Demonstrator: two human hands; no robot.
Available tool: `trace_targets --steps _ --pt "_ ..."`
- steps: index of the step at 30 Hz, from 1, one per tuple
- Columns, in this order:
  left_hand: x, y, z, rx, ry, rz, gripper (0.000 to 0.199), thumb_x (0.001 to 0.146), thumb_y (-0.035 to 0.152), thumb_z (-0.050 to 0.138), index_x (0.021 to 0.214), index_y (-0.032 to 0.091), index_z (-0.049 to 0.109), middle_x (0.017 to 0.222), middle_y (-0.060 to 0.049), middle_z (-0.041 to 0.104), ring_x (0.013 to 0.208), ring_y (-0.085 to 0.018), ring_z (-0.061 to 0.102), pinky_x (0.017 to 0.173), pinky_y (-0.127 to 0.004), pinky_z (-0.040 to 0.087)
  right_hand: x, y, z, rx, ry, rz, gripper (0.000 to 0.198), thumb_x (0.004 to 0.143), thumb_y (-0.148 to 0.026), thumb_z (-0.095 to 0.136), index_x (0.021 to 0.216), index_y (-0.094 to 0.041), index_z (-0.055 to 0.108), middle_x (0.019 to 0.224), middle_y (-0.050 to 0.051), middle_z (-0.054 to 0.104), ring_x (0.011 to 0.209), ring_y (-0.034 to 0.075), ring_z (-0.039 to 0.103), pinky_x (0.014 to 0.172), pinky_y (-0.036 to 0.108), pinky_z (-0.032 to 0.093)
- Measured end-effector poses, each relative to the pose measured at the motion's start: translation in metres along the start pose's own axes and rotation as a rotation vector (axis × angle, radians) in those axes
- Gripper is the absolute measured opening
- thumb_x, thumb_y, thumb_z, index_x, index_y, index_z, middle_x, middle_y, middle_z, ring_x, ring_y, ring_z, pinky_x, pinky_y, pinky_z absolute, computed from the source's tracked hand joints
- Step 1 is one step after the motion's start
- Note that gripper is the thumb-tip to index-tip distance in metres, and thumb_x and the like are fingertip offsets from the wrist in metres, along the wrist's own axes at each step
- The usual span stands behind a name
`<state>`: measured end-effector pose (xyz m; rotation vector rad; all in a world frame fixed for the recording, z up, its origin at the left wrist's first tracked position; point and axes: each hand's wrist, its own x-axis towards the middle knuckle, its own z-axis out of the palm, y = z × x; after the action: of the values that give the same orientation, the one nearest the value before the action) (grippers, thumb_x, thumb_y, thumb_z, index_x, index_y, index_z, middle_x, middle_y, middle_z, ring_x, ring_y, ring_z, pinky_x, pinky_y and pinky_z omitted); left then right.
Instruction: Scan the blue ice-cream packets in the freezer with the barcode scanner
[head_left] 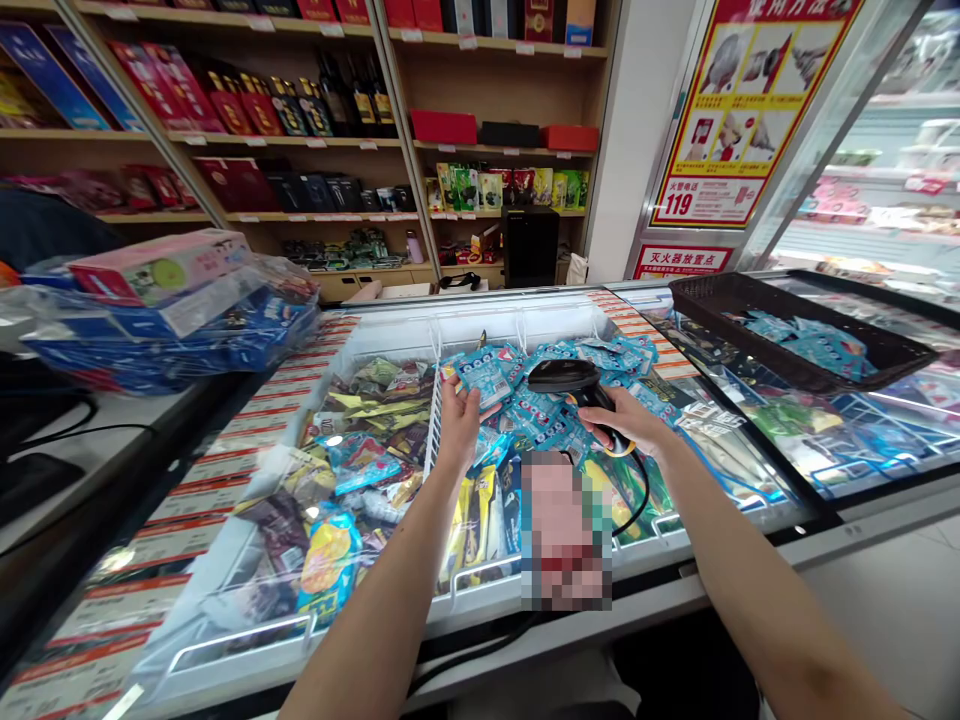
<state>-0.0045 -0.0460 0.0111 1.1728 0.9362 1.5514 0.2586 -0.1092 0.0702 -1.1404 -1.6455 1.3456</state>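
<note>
My left hand (459,412) pinches a small blue packet (487,378) with a white barcode label facing up. In my right hand (616,418) is a black barcode scanner (564,376), its head toward the packet and its cord looping down past my wrist. Beneath both hands, a heap of similar blue packets (547,420) lies on the glass top of a chest freezer (382,325). Through the glass, wrapped ice creams (330,565) show in wire-divided sections.
On the right of the freezer stands a dark basket (720,300) holding more blue packets. Plastic-wrapped boxes (172,300) are stacked at the left. A pixelated patch (566,530) covers the near edge. Shelves (300,140) with boxes and bottles line the back.
</note>
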Motion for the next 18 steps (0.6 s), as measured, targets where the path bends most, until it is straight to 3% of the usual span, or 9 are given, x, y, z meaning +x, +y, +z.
trace_targets --steps 18 --pt "0.0012 -0.0064 0.0013 0.020 0.016 0.013 0.054 0.079 0.045 0.066 0.122 0.025 0.041 0.109 -0.008 0.062 0.099 -0.020 0.062 0.080 -0.040 0.058 -0.0044 -0.0011 -0.0031 -0.012 -0.100 0.001 0.033 0.080 -0.049 0.068 0.094 -0.021 0.058 0.057 -0.003 0.054 0.044 0.012 0.045 0.045 0.026 0.034"
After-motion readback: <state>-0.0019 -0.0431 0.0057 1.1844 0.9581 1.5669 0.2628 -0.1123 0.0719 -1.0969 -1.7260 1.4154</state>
